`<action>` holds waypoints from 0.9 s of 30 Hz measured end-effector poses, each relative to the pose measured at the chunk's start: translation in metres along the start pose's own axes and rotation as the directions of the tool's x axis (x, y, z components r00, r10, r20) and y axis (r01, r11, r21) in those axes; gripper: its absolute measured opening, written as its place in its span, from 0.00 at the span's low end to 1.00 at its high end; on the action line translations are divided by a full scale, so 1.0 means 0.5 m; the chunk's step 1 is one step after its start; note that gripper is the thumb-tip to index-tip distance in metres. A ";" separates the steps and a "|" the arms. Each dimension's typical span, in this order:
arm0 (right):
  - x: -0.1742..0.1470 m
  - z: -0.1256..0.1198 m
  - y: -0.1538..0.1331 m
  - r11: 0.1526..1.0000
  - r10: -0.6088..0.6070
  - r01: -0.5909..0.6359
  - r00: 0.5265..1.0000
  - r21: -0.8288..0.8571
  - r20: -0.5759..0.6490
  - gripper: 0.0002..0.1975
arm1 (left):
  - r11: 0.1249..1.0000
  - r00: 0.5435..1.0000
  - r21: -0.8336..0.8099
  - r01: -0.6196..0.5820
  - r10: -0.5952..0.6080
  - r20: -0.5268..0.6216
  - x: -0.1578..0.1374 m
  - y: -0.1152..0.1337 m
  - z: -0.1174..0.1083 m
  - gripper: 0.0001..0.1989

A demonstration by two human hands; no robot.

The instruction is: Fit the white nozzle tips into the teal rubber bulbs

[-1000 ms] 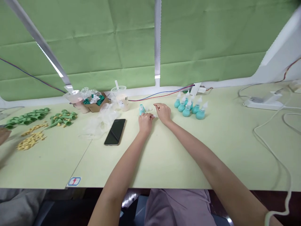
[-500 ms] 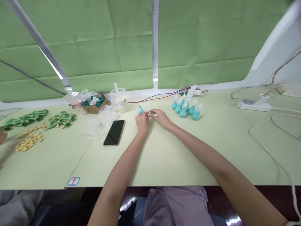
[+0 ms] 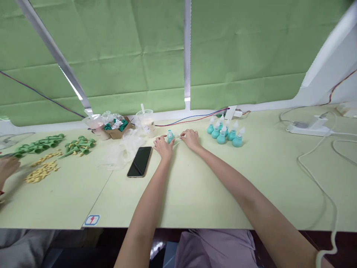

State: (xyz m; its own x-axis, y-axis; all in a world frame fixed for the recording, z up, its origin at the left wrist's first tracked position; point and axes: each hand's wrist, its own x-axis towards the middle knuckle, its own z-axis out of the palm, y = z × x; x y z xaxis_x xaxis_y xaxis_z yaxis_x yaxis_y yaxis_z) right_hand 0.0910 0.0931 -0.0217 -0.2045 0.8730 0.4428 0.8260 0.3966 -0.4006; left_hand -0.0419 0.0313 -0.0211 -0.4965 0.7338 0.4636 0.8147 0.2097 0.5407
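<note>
My left hand (image 3: 164, 147) has its thumb and fingers around a small turquoise squeeze bulb (image 3: 170, 135) on the table. Close to its right, my right hand (image 3: 191, 139) is closed in a pinch of thumb and forefinger; what is between the fingertips is too small to make out. Something whitish and clear lies in the narrow gap between the two hands. Beyond my right hand stands a group of several turquoise bulbs (image 3: 221, 138), upright, with clear pointed nozzles.
Left of my hands lie a black phone (image 3: 140, 162) and a crumpled clear bag (image 3: 119, 150). Behind them stand drink cups (image 3: 146, 124) and a cardboard box (image 3: 118, 133). Farther left, a co-worker's hand (image 3: 8, 166) is near green parts (image 3: 79, 145) and yellow pieces (image 3: 41, 171). A power strip (image 3: 309, 128) with cables sits right.
My hands have moved apart from their close pinch together. My left hand has turned and spread around the turquoise bulb. The co-worker's hand has come farther into view.
</note>
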 end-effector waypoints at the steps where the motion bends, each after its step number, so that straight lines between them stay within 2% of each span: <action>1: 0.000 0.002 0.000 1.000 0.002 -0.002 1.000 -0.004 0.002 0.07 | 1.000 1.000 -0.008 -0.006 0.006 0.006 0.001 -0.001 0.003 0.18; 15: 0.005 0.014 0.003 1.000 0.008 -0.008 1.000 0.007 -0.015 0.07 | 0.998 0.998 -0.025 -0.055 0.055 0.029 -0.002 0.004 0.001 0.13; 19: -0.006 0.003 -0.003 1.000 -0.001 0.004 0.996 0.023 -0.091 0.08 | 0.989 0.994 -0.109 -0.105 0.106 0.001 -0.003 0.007 -0.002 0.11; 21: -0.019 -0.013 -0.007 0.997 -0.060 0.067 0.981 0.033 -0.183 0.09 | 0.980 0.991 -0.146 -0.134 0.135 -0.004 -0.005 0.011 -0.002 0.10; 23: -0.035 -0.034 -0.008 0.982 -0.179 0.189 0.947 0.011 -0.266 0.09 | 0.973 0.984 -0.151 -0.177 0.179 -0.003 -0.009 0.017 -0.002 0.11; 25: -0.053 -0.053 -0.006 0.939 -0.342 0.339 0.895 -0.064 -0.286 0.10 | 0.956 0.965 -0.138 -0.260 0.262 -0.003 -0.015 0.023 -0.003 0.11; 27: -0.069 -0.068 0.001 0.877 -0.480 0.453 0.840 -0.160 -0.255 0.11 | 0.920 0.927 -0.123 -0.371 0.375 0.007 -0.022 0.028 -0.003 0.11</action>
State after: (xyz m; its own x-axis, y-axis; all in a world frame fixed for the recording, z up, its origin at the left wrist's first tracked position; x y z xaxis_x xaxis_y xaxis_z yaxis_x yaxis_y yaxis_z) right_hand 0.1162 0.0537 -0.0101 -0.4339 0.4702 0.7685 0.7158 0.6979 -0.0229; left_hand -0.0252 0.0252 -0.0176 -0.1524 0.7636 0.6274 0.8974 -0.1590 0.4116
